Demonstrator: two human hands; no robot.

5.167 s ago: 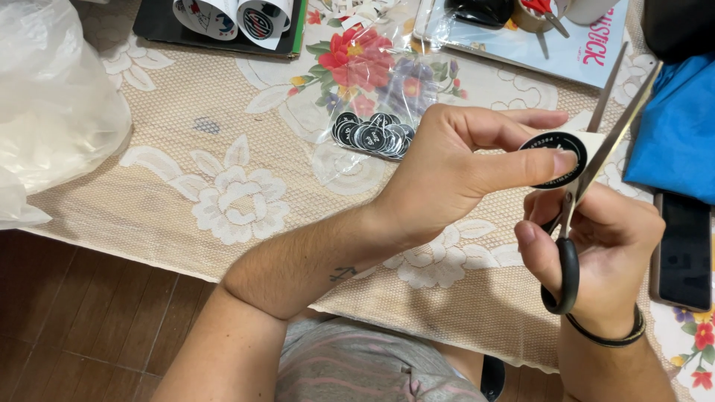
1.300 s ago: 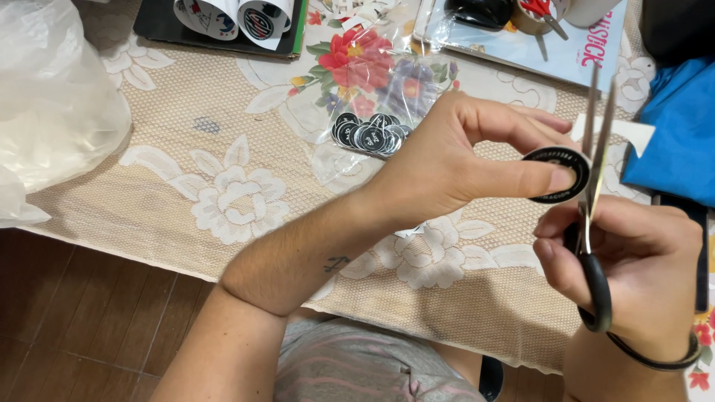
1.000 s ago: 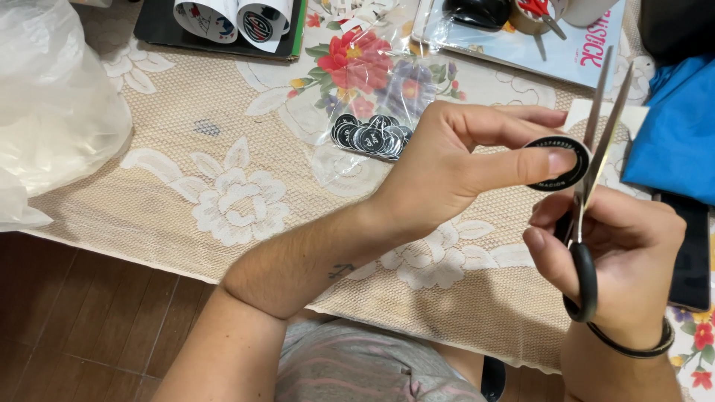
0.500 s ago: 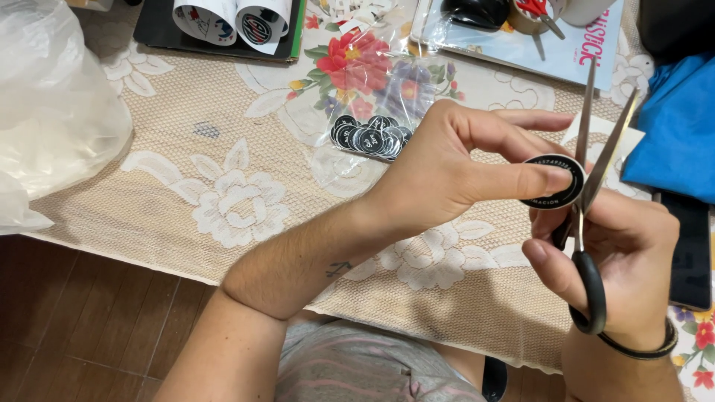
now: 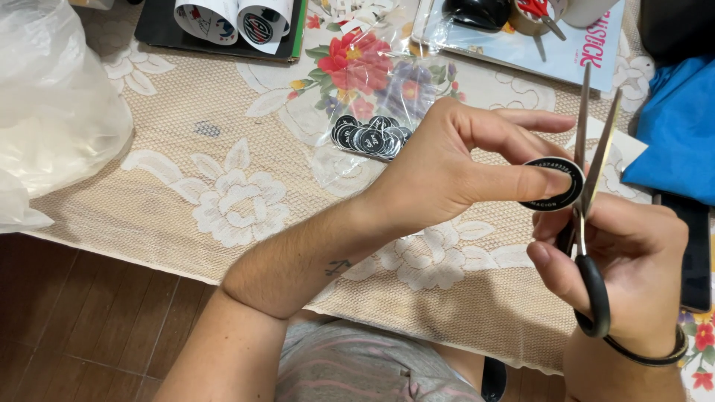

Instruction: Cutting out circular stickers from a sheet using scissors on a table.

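Observation:
My left hand (image 5: 447, 179) pinches a round black sticker with a white ring (image 5: 555, 195) between thumb and forefinger, above the table edge. My right hand (image 5: 622, 260) grips black-handled scissors (image 5: 588, 193); their blades point up and stand slightly apart at the sticker's right rim. A white offcut of paper (image 5: 622, 152) shows behind the blades. Further back, a pile of cut round black stickers (image 5: 369, 135) lies on a clear plastic bag (image 5: 357, 82).
A beige lace cloth with white flowers (image 5: 223, 193) covers the table. A white plastic bag (image 5: 52, 112) sits at the left. Curled sticker sheets (image 5: 234, 18) lie on a dark board at the back. Blue cloth (image 5: 678, 126) and a dark phone (image 5: 693, 253) are at the right.
Over the frames the scissors' blades opened and closed around the sticker's edge, and my left hand turned the sticker slightly. Both hands stayed in the same place.

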